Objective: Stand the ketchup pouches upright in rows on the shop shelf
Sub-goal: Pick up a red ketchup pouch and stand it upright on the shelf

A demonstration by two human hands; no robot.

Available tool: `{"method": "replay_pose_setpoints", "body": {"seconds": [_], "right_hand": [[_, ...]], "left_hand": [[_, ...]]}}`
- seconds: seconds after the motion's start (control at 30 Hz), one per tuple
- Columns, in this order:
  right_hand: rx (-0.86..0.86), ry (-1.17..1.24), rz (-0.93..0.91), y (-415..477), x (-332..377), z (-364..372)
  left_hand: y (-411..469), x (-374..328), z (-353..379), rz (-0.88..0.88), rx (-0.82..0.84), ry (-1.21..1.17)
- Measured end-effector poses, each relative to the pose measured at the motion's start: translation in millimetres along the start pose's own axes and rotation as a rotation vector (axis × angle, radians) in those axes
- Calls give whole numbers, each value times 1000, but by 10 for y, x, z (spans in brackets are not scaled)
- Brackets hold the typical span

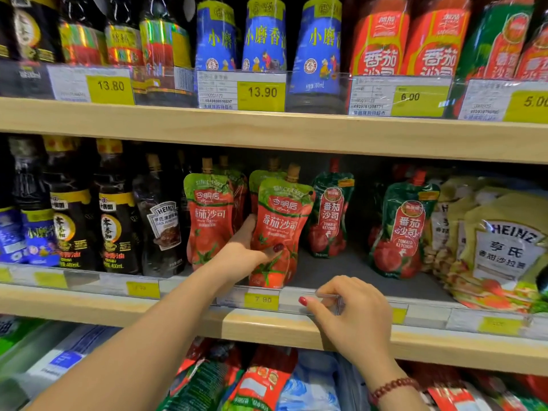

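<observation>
Your left hand (246, 247) grips a red pouch (280, 223) by its left edge. The thumb lies across the lower front and the fingers curl round behind it. The pouch stands upright at the front of the middle shelf (350, 271), its base just behind the front lip and its spout cap on top, tipped a little to the right. A second pouch (262, 178) of the same kind stands directly behind it, mostly hidden.

Just left of your hand, a left pouch (209, 218) stands upright in the front row. Another is behind it, only partly seen. To the right, apart from the held one, a green pouch (332, 209) stands further back. A front green pouch (403, 229) stands nearer the lip.

Your right hand (353, 310) is at the shelf's front lip, below and right of the red pouch. Its thumb and curled fingers pinch the clear tag strip (327, 296). A yellow 7.80 tag (261, 299) sits just left of that hand, under the held pouch. A red bead bracelet (394, 387) circles the right wrist.

Dark bottles (117, 221) fill the left of the shelf. Pale Heinz pouches (504, 250) lean at the far right. Blue bottles (264, 40) stand on the shelf above.
</observation>
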State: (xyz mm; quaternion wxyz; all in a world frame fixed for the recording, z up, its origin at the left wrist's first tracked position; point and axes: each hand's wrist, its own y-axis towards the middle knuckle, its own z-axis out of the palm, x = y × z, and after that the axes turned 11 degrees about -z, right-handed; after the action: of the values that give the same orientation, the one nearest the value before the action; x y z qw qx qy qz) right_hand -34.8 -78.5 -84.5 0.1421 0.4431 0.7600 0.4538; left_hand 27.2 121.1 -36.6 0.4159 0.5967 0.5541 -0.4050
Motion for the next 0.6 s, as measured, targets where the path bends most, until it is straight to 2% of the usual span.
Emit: {"method": "replay_pose_setpoints", "body": {"seconds": [0.2, 0.33, 0.43, 0.57, 0.6], "right_hand": [[9, 13, -20, -17, -3, -2], [2, 14, -18, -31, 3, -4], [-4, 19, -20, -34, 2, -6], [3, 9, -24, -39, 4, -9], [9, 7, -24, -40, 2, -7]], "left_hand": [[-35, -53, 8, -45, -153, 195], [-143, -37, 48, 8, -380, 353], [-241, -12, 55, 93, -559, 632], [-263, -55, 57, 102, -459, 901], [-244, -56, 51, 104, -445, 902]]}}
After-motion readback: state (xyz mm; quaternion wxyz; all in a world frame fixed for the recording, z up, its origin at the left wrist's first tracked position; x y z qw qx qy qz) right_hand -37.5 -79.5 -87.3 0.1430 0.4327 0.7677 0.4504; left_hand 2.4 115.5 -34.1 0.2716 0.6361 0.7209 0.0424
